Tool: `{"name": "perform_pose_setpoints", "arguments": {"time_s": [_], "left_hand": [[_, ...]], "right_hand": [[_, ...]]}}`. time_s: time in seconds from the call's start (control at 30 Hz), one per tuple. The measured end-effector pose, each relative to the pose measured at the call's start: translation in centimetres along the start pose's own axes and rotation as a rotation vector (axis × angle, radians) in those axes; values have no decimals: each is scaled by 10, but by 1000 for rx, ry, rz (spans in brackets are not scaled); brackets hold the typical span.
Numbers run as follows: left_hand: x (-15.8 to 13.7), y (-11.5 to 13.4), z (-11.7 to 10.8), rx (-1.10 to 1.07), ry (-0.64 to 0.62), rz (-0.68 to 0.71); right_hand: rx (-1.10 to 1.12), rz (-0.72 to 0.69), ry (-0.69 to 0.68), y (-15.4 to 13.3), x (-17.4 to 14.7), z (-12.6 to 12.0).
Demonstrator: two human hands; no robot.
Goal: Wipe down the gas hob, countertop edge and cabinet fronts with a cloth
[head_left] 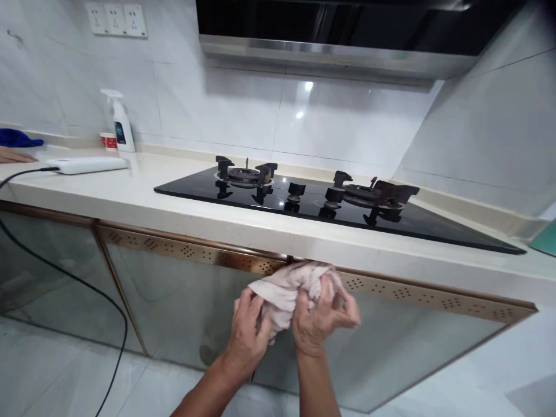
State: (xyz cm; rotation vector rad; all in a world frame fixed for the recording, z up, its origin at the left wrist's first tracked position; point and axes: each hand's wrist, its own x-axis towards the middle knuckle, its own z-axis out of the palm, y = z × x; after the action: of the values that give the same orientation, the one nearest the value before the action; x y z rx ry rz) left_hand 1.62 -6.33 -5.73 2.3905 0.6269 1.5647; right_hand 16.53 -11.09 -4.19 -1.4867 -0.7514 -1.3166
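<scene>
A crumpled pale pinkish cloth (pixel 284 295) is bunched up in front of the cabinet doors, just under the counter's front edge. My left hand (pixel 249 327) grips its left side with bent fingers. On the right part of it, my right hand (pixel 321 318) is closed, fingers curled into the folds and slightly blurred. Behind the cloth runs the copper-coloured perforated strip (pixel 191 250) along the top of the glass-fronted cabinet door (pixel 174 301). The cloth covers the place where two doors meet.
Above sits a black gas hob (pixel 278 202) with two burners, under a range hood (pixel 339 55). Leftward on the counter (pixel 143 205) are a spray bottle (pixel 124 127), a white device (pixel 91 165) with a hanging black cable (pixel 65 269), a blue cloth (pixel 17 138) and another person's hand (pixel 15 155).
</scene>
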Motion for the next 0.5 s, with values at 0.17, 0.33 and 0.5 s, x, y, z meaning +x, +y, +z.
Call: {"name": "perform_pose_setpoints", "arguments": {"time_s": [0.17,0.33,0.5], "left_hand": [[-3,16,0,-135,-78,100],[1,18,-3,-404,-35,-208],[6,6,-1,-484,86,-459]], "right_hand": [[42,146,32,9,22,-9],[138,206,-159,-32,11,-10],[85,-14,-292,-59,-25,-1]]}}
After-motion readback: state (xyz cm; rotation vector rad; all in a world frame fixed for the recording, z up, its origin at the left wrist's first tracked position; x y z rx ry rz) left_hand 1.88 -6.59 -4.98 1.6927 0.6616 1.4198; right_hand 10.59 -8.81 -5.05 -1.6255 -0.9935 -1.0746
